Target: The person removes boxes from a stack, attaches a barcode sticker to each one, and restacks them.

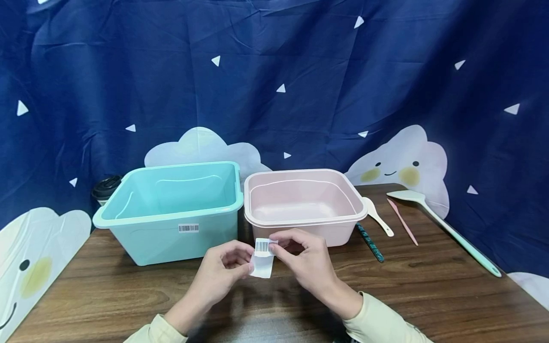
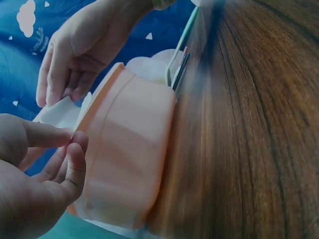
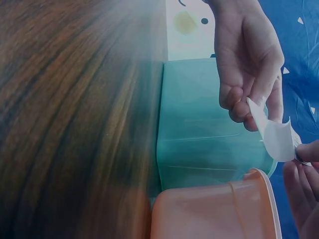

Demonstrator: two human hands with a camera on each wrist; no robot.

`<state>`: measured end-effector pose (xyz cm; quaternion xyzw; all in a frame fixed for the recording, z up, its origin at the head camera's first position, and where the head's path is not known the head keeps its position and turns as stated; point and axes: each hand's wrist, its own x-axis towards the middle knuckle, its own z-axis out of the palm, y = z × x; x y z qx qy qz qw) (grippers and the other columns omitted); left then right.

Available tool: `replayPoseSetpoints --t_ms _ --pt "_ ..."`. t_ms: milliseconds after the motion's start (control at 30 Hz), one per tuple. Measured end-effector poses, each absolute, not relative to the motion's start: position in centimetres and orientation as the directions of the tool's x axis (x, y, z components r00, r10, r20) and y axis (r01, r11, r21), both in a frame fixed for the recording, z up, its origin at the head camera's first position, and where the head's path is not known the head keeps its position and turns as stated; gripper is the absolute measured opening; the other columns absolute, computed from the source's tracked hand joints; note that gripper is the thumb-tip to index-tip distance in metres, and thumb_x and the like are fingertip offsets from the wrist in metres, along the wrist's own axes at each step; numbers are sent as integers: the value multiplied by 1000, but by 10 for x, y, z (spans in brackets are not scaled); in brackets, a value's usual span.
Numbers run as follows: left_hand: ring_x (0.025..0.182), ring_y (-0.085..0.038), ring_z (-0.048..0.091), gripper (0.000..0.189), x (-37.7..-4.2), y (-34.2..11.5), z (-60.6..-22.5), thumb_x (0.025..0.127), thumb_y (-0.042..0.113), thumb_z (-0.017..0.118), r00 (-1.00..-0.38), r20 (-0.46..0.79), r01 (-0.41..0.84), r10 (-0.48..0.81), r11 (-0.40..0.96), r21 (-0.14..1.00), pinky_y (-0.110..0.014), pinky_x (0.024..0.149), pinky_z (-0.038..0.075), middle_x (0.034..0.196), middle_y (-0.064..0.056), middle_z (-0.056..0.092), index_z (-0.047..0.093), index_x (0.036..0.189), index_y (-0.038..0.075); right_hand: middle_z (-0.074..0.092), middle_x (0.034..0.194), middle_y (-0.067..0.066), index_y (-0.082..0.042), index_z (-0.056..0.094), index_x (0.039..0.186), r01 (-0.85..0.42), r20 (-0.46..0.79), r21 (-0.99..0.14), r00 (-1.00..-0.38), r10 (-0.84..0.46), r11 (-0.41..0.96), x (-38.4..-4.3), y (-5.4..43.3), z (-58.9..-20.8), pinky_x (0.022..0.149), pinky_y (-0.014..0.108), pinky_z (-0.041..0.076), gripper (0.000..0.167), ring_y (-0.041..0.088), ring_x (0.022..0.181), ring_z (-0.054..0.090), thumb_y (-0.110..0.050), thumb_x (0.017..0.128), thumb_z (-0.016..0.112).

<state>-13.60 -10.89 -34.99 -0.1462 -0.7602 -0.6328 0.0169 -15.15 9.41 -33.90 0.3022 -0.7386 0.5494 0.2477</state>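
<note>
Between my two hands is a small white barcode sticker (image 1: 262, 246) on its pale backing paper (image 1: 261, 267). My left hand (image 1: 220, 269) pinches the backing's left edge between thumb and finger. The right hand (image 1: 306, 259) pinches the sticker's upper right corner. In the right wrist view the sticker curls up away from the backing (image 3: 271, 139). Just behind the hands stand a turquoise basin (image 1: 171, 238) with a barcode label (image 1: 188, 228) on its front and, to its right, a pink basin (image 1: 339, 233).
Right of the pink basin lie a white spoon (image 1: 377, 216), a dark teal patterned stick (image 1: 370, 243), a thin pink stick (image 1: 402, 222) and a long pale green spatula (image 1: 450, 231). Behind the turquoise basin is a black-lidded cup (image 1: 106, 188). A blue cloud-print curtain (image 1: 274, 71) hangs behind the wooden table (image 1: 407, 295).
</note>
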Motion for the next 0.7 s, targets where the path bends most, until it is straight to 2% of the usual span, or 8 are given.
replayPoseSetpoints --t_ms 467,700 --pt "69 -11 63 19 -138 -112 -352 82 -7 71 -948 203 252 244 189 949 -27 60 56 84 -16 70 70 101 -3 74 80 13 4 75 97 -702 679 -691 -712 -177 172 -149 95 -336 60 20 56 14 1 70 64 6 83 77" --pt "70 -11 62 20 -138 -113 -351 80 -9 71 -951 192 238 243 179 955 -26 61 55 85 -17 70 71 100 -4 74 79 12 3 75 96 -723 706 -664 -690 -158 192 -149 95 -336 62 20 58 14 0 70 64 6 82 77"
